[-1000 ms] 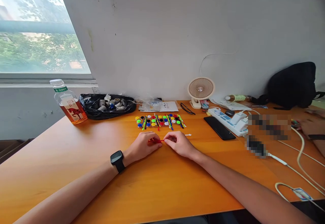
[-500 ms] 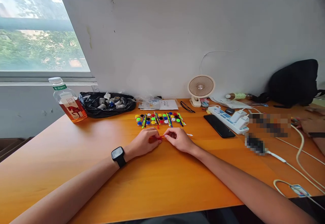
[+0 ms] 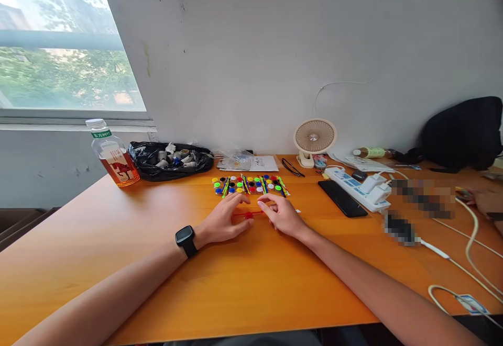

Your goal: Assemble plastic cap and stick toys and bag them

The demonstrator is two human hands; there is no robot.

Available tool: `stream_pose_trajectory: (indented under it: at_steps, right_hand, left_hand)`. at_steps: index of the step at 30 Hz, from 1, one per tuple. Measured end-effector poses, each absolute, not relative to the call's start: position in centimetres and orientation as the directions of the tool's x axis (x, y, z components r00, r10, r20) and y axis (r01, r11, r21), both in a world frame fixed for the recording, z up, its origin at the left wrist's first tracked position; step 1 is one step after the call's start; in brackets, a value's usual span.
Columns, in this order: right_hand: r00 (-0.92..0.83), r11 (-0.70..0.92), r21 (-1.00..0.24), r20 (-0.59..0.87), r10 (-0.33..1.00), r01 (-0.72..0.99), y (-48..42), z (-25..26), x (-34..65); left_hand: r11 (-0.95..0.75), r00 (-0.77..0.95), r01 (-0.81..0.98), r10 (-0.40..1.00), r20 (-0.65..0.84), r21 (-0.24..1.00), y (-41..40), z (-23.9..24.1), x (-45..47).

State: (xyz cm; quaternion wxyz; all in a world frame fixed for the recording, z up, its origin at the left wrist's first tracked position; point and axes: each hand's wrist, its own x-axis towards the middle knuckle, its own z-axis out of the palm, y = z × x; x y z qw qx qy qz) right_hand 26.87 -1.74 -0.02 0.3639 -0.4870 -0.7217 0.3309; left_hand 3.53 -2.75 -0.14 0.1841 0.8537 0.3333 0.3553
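Note:
A thin red strand with a small red lump [image 3: 248,215] at its middle lies on the wooden table [image 3: 220,288] between my hands. My left hand [image 3: 226,220], with a black watch [image 3: 184,235] on the wrist, is open around the strand's left part, thumb and fingers apart. Close to the strand's right end is my right hand [image 3: 286,215], its thumb and forefinger slightly parted and the other fingers curled. Just beyond the hands sit rows of small pots with coloured lids [image 3: 239,190], with bundles of coloured sticks [image 3: 264,185] laid across them.
Further left stand a tea bottle [image 3: 117,160] and a black plastic bag [image 3: 173,170] of scraps. Papers [image 3: 264,163], glasses [image 3: 293,167] and a small fan [image 3: 315,137] line the wall. To the right lie a black phone [image 3: 341,198], a power strip [image 3: 356,186] and cables.
Both hands have loosened from their pinch on the red strand and spread apart a little. The strand with its lump now shows on the table between them. The view has shifted slightly.

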Motion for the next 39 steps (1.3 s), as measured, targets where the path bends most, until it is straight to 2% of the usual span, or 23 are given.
stream_pose_trajectory:
  at_steps: [5, 8, 12, 14, 21, 28, 33, 39]
  right_hand:
    - [-0.180, 0.212, -0.912, 0.156, 0.971, 0.352, -2.0, 0.5, 26.8]
    - [-0.111, 0.247, -0.932, 0.226, 0.968, 0.265, -1.6, 0.9, 27.2]
    - [-0.083, 0.275, -0.931, 0.262, 0.961, 0.239, -1.1, 1.1, 27.9]
    - [-0.103, 0.273, -0.931, 0.255, 0.961, 0.244, -0.9, 0.9, 28.0]
    - [-0.101, 0.312, -0.907, 0.295, 0.950, 0.283, -1.0, -0.1, 27.7]
    - [-0.184, 0.371, -0.871, 0.327, 0.927, 0.322, -2.0, 0.2, 27.0]
    - [-0.207, 0.385, -0.864, 0.333, 0.920, 0.323, -2.0, 0.2, 26.9]
    - [-0.230, 0.421, -0.836, 0.359, 0.905, 0.353, -1.8, -0.5, 27.1]
  left_hand:
    - [-0.668, 0.340, 0.468, 0.740, 0.580, 0.578, -2.8, 0.6, 3.1]
    - [-0.614, 0.145, 0.518, 0.749, 0.647, 0.595, -1.7, 0.5, 2.2]
    - [-0.502, -0.050, 0.577, 0.765, 0.642, 0.644, 1.5, -0.3, -0.4]
    - [-0.456, -0.084, 0.605, 0.778, 0.622, 0.652, 3.2, -0.9, -2.2]
    - [-0.385, 0.013, 0.692, 0.852, 0.524, 0.610, 6.0, -2.6, -5.4]
    - [-0.554, 0.327, 0.706, 0.807, 0.491, 0.441, 5.1, -2.0, -4.5]
    - [-0.534, 0.317, 0.757, 0.804, 0.503, 0.378, 5.0, -2.1, -4.2]
    - [-0.503, 0.290, 0.788, 0.812, 0.507, 0.355, 5.2, -2.6, -4.3]
